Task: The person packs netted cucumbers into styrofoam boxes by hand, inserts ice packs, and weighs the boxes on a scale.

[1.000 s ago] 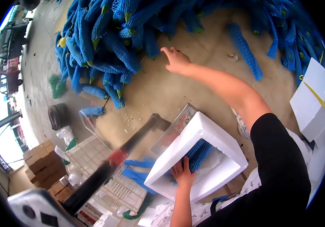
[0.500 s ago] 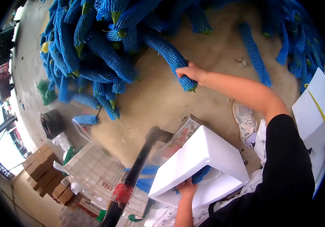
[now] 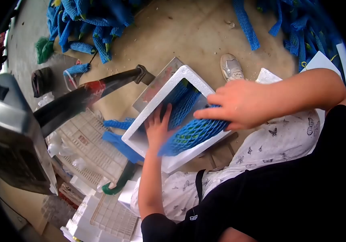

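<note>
My right hand (image 3: 241,105) grips a long green vegetable in a blue foam net sleeve (image 3: 191,135), held over the near side of a white foam box (image 3: 197,80). Its lower left end is blurred. Inside the box lie other blue-netted vegetables (image 3: 185,103) along the far wall. My left hand (image 3: 157,125) reaches into the box with fingers spread, close to those sleeves; whether it touches them I cannot tell. The box sits tilted on a metal platform (image 3: 157,86), its opening facing me.
A black pole (image 3: 112,82) with a grey display head (image 3: 14,137) rises left of the box. Heaps of netted vegetables (image 3: 96,22) lie on the floor at the far left and far right (image 3: 302,36). White plastic crates (image 3: 88,141) stand at the left, near a green net bag (image 3: 44,49).
My right hand has brought a netted vegetable from the floor back to the box. My left hand's fingers have spread inside it. The box's opening has turned upward, and the view has shifted.
</note>
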Available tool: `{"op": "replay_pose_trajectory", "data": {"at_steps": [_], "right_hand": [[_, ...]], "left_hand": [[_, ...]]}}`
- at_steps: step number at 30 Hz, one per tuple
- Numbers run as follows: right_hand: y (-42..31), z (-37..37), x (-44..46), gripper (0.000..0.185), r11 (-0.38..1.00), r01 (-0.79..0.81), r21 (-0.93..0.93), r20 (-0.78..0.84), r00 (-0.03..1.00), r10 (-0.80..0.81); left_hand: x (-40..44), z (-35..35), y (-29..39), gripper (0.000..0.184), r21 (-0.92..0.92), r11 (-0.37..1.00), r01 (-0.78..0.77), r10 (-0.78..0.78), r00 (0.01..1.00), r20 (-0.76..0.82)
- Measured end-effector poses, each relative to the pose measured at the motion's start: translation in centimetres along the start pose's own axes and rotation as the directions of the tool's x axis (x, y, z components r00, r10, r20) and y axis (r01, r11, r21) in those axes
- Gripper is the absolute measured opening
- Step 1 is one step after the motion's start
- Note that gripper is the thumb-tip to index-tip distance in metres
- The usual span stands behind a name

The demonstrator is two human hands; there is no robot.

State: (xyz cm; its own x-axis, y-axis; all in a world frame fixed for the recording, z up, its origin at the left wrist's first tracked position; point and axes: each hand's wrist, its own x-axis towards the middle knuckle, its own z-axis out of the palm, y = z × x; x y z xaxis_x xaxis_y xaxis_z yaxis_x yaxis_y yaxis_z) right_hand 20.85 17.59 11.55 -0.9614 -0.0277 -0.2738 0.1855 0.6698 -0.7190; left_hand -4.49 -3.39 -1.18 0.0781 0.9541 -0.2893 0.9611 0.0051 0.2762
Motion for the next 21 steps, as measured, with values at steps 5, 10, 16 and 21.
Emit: {"op": "replay_pose_trajectory", "data": {"at_steps": [5, 10, 16, 21], "right_hand": [[-2.0, 16.9, 10.0, 0.029, 0.959, 0.012, -0.284, -0.206, 0.976, -0.073], [0.4, 19.8, 10.8, 0.024, 0.966, -0.006, -0.259, -0.404, 0.909, -0.102], [0.4, 14.0, 9.4, 0.009, 0.937, 0.265, -0.228, -0.455, 0.822, -0.343], [20.9, 3.5, 8.3, 0.051, 0.836, -0.529, -0.148, -0.942, 0.333, 0.044]], "left_hand": [[-0.2, -0.3, -0.5, 0.089, -0.078, 0.997, -0.008, 0.016, 0.994, 0.104], [-2.8, 0.6, 0.7, 0.082, -0.276, 0.961, 0.007, -0.030, 0.996, -0.082], [-3.9, 5.6, 0.9, 0.080, 0.009, 0.998, -0.063, 0.064, 0.979, -0.195], [-3.9, 5.5, 1.3, 0.067, 0.092, 0.994, -0.059, 0.070, 0.990, -0.124]]}}
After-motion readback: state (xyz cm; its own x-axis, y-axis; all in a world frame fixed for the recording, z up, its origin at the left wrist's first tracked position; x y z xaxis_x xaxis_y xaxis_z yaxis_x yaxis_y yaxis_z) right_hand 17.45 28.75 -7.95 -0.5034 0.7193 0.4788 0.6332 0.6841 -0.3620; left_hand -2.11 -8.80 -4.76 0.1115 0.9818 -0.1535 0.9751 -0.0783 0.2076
